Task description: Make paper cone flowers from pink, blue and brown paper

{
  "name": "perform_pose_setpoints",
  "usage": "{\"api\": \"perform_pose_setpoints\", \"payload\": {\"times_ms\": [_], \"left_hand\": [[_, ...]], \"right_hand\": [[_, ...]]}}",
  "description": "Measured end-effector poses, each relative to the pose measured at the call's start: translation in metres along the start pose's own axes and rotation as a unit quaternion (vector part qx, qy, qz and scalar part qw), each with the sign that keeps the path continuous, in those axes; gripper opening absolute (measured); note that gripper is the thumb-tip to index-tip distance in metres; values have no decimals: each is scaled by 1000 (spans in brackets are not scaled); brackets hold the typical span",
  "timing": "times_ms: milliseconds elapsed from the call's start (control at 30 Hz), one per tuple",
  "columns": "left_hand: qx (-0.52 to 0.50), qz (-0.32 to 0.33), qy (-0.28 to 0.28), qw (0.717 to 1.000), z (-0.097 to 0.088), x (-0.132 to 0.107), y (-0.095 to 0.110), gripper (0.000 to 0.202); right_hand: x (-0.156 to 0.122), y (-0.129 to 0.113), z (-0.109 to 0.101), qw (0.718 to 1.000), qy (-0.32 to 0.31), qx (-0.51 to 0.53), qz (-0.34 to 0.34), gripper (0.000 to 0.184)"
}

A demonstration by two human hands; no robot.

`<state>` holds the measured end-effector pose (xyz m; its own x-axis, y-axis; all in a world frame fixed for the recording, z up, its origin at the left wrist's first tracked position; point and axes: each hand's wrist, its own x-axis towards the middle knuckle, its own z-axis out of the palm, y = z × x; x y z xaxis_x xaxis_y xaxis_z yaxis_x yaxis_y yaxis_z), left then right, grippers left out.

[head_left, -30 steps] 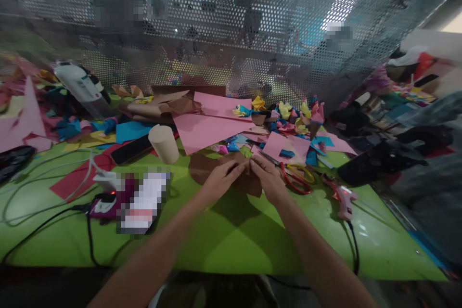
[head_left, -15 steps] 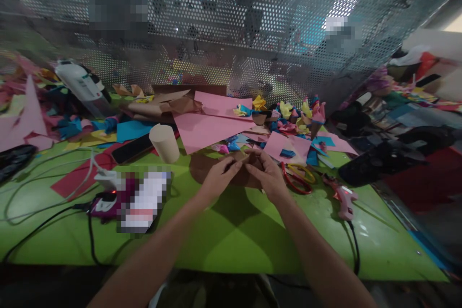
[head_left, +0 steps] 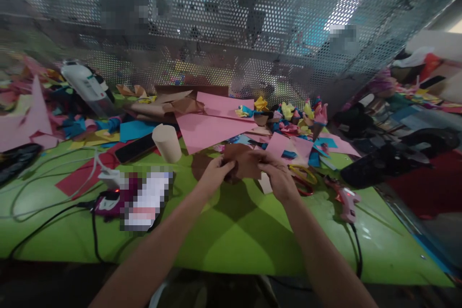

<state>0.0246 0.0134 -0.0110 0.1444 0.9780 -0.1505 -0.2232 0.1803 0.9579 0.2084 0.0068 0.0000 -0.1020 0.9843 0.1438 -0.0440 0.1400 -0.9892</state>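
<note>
One brown paper piece [head_left: 242,159] is held above the desk [head_left: 238,245] between two hands. Its left edge is pinched by the closed fingers of the left hand [head_left: 214,175]; its right edge is gripped by those of the right hand [head_left: 277,175], beside which a pale scrap [head_left: 266,184] is seen.

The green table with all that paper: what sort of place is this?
Probably a paper-craft workspace. Pink paper and crumpled colored scraps lie along the back of the green table, what looks like a glue gun lies on the right, and the left hand and right hand hold brown paper.
</note>
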Motion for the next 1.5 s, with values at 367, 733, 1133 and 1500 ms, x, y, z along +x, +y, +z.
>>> {"api": "perform_pose_setpoints", "payload": {"times_ms": [367,733,1133,1500], "left_hand": [[-51,11,6,999,-4,2,4,35],[-3,56,-41,998,0,4,-6,31],[56,76,-89,991,8,-8,-2,38],[143,84,-79,983,8,-10,1,41]], "right_hand": [[5,7,-7,998,-57,-33,-6,35],[4,12,2,988,25,-123,-87,20],[0,22,9,987,139,-69,-48,27],[0,25,9,991,114,-57,-40,19]]}}
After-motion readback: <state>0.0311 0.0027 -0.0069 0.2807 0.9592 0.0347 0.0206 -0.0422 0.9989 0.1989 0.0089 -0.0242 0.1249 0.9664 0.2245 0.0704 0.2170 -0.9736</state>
